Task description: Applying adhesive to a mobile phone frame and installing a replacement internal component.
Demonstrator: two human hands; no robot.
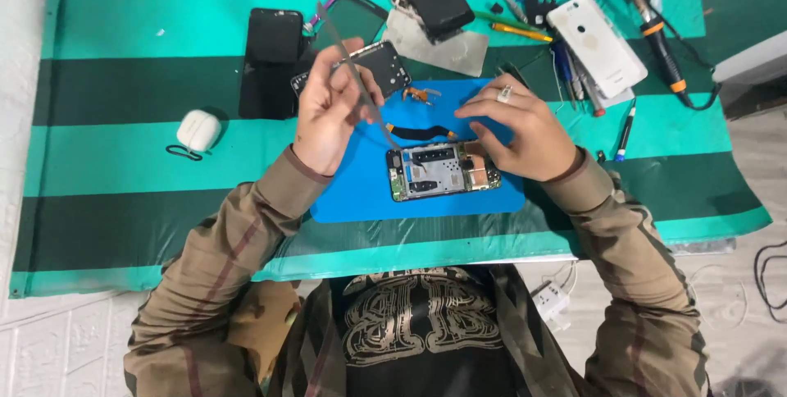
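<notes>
An opened phone [434, 172] with its circuit board bare lies on a blue mat [352, 196]. My left hand [328, 114] grips long grey tweezers [354, 73], whose tips reach down to the phone's top left corner by a black flex cable [420, 130]. My right hand [516, 128], a ring on one finger, rests on the phone's right end and holds it down. A small orange part [421, 95] lies on the mat behind the cable.
A green striped cloth [123, 159] covers the table. On it lie a white earbud case [199, 130], black phone parts [275, 36], a metal plate [443, 52], a white phone back [597, 41], a soldering iron [658, 29] and several pens and screwdrivers.
</notes>
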